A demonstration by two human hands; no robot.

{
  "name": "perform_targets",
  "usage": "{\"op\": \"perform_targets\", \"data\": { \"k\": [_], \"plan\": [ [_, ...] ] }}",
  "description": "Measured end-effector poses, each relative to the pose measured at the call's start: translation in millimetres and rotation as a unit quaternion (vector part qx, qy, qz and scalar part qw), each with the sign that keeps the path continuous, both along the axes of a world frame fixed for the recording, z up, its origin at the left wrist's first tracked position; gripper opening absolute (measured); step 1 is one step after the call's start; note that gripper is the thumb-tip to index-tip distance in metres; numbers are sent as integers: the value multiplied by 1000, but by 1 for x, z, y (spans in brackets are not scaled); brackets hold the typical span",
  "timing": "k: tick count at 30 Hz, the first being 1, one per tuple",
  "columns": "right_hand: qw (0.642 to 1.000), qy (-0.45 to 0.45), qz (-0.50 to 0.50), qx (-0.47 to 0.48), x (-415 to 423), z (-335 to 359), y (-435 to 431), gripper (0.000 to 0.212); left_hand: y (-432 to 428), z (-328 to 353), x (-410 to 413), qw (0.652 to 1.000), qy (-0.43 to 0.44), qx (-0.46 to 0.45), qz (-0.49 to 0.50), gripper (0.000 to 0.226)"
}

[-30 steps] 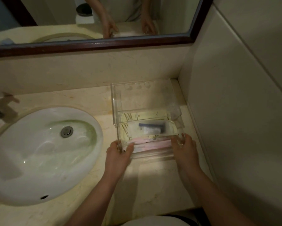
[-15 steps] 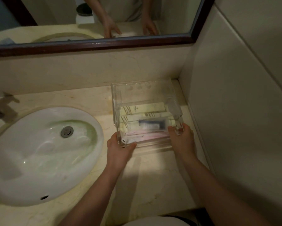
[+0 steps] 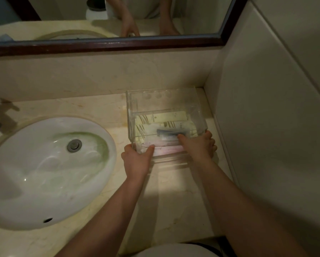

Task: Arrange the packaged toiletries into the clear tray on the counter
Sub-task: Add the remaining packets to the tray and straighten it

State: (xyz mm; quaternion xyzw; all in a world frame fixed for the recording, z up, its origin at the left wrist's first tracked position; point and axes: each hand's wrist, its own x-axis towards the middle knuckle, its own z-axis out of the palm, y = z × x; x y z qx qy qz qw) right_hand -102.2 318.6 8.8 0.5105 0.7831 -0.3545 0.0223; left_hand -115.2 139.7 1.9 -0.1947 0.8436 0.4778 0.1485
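**Fig.: Clear tray slid back on the desk, both hands on its near end**

Head view, as I read it from my remote feed. The clear tray sits on the desk in the rear right corner, its right side near the wall and the sink to its left. Inside lie cream packets toward the back, a dark blue item at mid-tray, and a pink packet along the near wall.

The left hand grips the near-left corner, thumb on the front face and fingers round the side. The right hand grips the near-right corner with fingers curled.

Change vs. 1.0 s ago: the tray has moved away from me toward the back wall, approx. in two steps, and both hands went with it. Vs. 0.5 s ago, the right thumb now reaches over the near rim to the blue item's end; whether it touches, I cannot tell. The packets keep their order. The mirror reflects both forearms.
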Motion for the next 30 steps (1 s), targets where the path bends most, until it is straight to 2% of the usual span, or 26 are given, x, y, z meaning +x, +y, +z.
{"op": "perform_targets", "data": {
  "k": [2, 10, 15, 19, 23, 25, 28, 30],
  "plan": [
    [999, 3, -11, -31, -6, 1, 3, 109, 3, -1, -3, 1000, -4, -7, -1, 76],
    [1000, -1, 2, -30, -9, -4, 15, 106, 7, -7, -9, 1000, -2, -7, -7, 74],
    [998, 49, 3, -50, -3, -9, 21, 97, 8, -7, -13, 1000, -4, 7, -20, 79],
    [1000, 2, -20, 0, -12, -7, 14, 99, 5, -9, -13, 999, 3, 29, -36, 97],
    [999, -25, -32, -2, -24, -5, 17, 101, -5, -11, -10, 996, 27, 59, -66, 123],
    [999, 29, -22, -21, -22, -8, 20, 103, -9, -12, -10, 993, 35, 56, -93, 133],
    [981, 159, 44, -103, 2, -19, 34, 112, -13, -11, -14, 987, 48, 47, -145, 136],
    [966, 170, 124, -151, 24, -24, 42, 124, -16, -13, -17, 985, 51, 41, -157, 136]
  ]
}}
